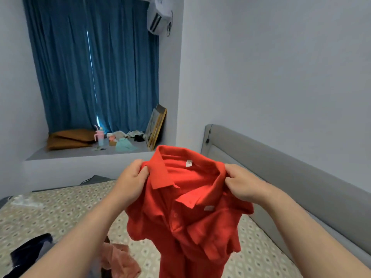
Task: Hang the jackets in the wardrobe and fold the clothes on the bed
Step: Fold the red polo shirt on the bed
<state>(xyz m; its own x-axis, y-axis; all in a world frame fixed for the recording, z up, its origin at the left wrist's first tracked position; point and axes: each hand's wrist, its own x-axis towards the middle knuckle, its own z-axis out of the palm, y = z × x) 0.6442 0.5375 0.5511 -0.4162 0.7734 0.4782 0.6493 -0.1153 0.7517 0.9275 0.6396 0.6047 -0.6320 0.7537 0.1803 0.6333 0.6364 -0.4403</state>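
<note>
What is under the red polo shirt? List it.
The red polo shirt hangs over the patterned bed; a pink garment shows beside its lower part. Anything directly behind the cloth is hidden.

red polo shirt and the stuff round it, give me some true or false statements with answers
1. The left hand and right hand both grip the red collared polo shirt near its collar. True.
2. The red shirt lies folded on the patterned mattress. False: it hangs unfolded from both hands, above the mattress.
3. The pleated blue curtains are drawn across the window. True.
4. The crumpled pink garment lies on the window ledge. False: it lies on the mattress, beneath the left forearm.
</note>
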